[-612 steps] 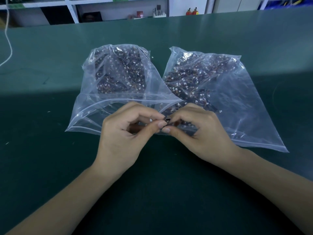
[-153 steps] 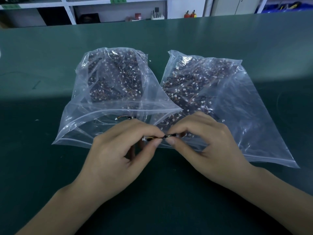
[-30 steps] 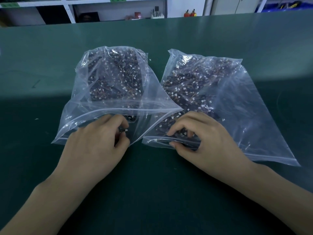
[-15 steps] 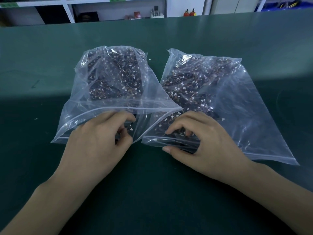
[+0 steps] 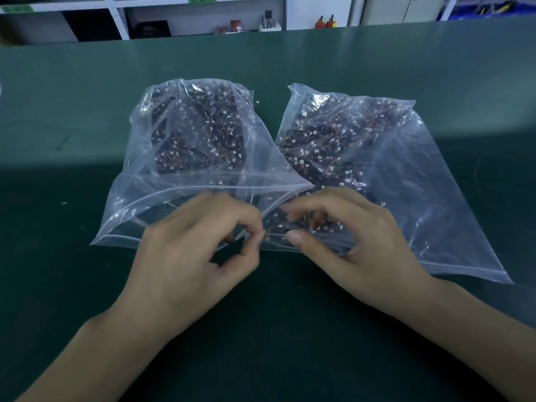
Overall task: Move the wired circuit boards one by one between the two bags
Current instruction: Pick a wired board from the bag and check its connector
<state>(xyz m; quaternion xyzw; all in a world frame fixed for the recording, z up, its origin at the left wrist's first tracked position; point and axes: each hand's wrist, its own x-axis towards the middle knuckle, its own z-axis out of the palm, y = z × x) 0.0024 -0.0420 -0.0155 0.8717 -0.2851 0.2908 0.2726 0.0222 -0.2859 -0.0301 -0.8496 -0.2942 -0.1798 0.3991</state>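
Note:
Two clear zip bags lie side by side on the green table, both full of small dark wired circuit boards with white connectors. My left hand (image 5: pixel 197 256) is in front of the left bag (image 5: pixel 174 198), fingers curled. Its thumb and forefinger pinch one end of a small wired circuit board (image 5: pixel 265 234) at the mouth of the right bag (image 5: pixel 420 198). My right hand (image 5: pixel 348 242) has its fingers curled into that mouth among the boards. Its thumb lies outside on the bag's lip, close to the same board, and plastic hides most of the board.
The green table (image 5: pixel 290 343) stretches away on all sides of the bags. White shelving (image 5: pixel 203 18) with small items stands behind its far edge. A few tiny specks lie on the table at the left.
My left hand has come out of the left bag's mouth and moved right to meet my right hand. My right hand stays in the right bag, its fingers curled tighter.

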